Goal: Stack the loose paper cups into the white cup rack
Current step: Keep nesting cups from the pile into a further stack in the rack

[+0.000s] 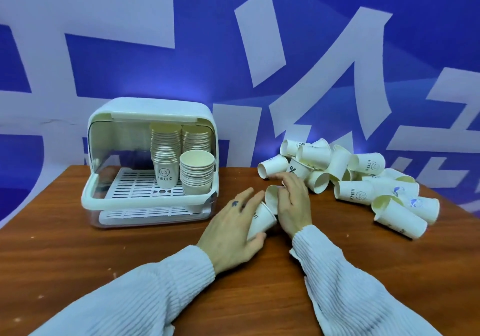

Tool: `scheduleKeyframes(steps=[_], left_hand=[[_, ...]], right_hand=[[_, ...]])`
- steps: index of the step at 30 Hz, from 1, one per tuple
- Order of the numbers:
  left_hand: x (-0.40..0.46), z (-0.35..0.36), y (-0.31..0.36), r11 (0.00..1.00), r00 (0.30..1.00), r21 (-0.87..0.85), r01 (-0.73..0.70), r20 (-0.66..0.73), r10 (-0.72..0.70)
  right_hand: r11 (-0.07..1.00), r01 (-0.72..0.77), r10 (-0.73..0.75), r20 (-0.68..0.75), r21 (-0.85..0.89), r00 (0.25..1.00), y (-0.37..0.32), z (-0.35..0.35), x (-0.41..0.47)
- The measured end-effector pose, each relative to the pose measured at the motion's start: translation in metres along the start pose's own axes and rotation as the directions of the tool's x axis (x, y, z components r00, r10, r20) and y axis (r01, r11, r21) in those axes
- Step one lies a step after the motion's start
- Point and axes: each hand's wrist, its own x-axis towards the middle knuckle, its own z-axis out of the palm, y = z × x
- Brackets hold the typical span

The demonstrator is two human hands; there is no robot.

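While both arms reach forward over the wooden table (78,244), I see the left hand (231,234) lying palm down, fingers and thumb wrapped around a tilted paper cup (261,220), its mouth pointing away and to the right. My view shows the right hand (293,203) curled around a second cup (271,195), whose open rim sits just at the first cup's mouth; I cannot tell if one is already inside the other. Ribbed, pale knitted sleeves (350,283) cover both forearms.

To the left stands the white cup rack (150,159), a rounded plastic box with a slotted tray, holding three nested stacks of cups (197,174). On the right, a loose pile of cups (350,177) lies tumbled on their sides, smooth white paper with small printed marks. A blue and white backdrop (259,37) hangs behind.
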Motion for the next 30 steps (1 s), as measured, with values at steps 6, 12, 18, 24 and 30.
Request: scheduleKeyframes(steps=[6,12,18,24,30], left_hand=[[-0.008,-0.009,0.0,0.993,0.995,-0.108,0.041,-0.09,-0.051],[-0.01,-0.016,0.004,0.981,0.983,-0.187,0.042,-0.169,-0.075],[-0.011,-0.018,0.002,0.959,0.967,-0.263,0.101,-0.2,-0.156],[0.005,-0.05,-0.003,0.938,0.856,-0.346,0.014,-0.481,-0.19],[0.025,-0.121,-0.034,0.877,0.554,-0.474,-0.079,-0.752,-0.356]], right_hand=[[0.892,-0.017,0.248,0.459,-0.452,0.853,0.022,-0.013,0.005],[0.851,0.01,0.2,0.341,-0.526,0.919,0.021,-0.006,-0.005],[0.942,-0.135,0.214,0.238,-0.307,0.948,0.017,-0.005,-0.007],[0.993,-0.117,0.115,-0.174,-0.002,0.978,-0.033,-0.009,0.003],[0.952,-0.084,0.115,-0.089,0.295,0.989,-0.108,0.003,0.055]])
